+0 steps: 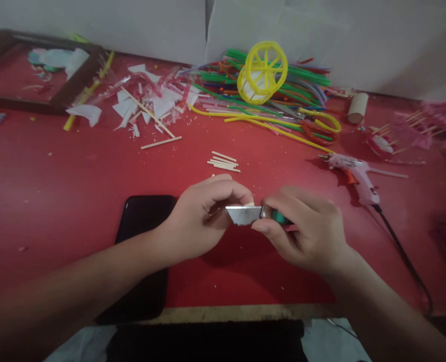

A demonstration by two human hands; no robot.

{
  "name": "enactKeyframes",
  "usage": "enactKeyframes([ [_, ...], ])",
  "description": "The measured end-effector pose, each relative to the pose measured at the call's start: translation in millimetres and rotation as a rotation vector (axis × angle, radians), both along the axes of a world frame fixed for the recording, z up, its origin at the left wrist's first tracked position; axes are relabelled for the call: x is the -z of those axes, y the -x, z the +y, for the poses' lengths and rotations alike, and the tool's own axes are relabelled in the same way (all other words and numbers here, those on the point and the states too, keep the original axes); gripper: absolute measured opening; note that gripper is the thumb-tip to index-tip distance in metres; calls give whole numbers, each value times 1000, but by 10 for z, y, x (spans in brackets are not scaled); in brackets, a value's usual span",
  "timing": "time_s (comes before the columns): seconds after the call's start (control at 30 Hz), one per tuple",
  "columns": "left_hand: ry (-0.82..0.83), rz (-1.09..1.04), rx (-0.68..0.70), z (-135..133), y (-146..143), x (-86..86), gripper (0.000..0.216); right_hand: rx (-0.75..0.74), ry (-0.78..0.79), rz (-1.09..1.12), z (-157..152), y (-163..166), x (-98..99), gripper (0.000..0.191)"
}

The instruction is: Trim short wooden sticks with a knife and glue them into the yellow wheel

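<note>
My right hand (307,226) is wrapped round a utility knife (244,215) with a green part showing between the fingers. Its wide silver blade points left, in front of my left fingertips. My left hand (203,216) is closed in a pinch behind the blade; what it grips, if anything, is hidden, though a small pale bit shows at the blade's upper edge. Just beyond my hands lie several short wooden sticks (223,162) in a loose bunch. A black phone (145,213) lies partly under my left forearm.
On the red table (68,186), a pink glue gun (354,173) with a black cord lies at right. Pipe cleaners (215,78), a yellow wheel-shaped piece (266,70) and scissors (317,125) sit at the back. Paper scraps (166,103), longer sticks (161,143) and a dark frame (62,95) are left.
</note>
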State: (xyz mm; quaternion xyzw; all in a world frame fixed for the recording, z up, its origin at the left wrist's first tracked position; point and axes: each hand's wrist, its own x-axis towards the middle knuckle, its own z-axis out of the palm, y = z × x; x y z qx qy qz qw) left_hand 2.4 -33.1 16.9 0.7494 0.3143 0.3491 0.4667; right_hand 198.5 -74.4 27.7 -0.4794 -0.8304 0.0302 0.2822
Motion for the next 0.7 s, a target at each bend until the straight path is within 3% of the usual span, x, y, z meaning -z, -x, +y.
enactKeyframes([
  [0.57,-45,3,-37,0,-3,-18,18,10,-23,18,14,43,-41,31],
  [0.7,-32,-37,-39,-21,37,-39,13,41,-41,11,56,-98,-53,30],
])
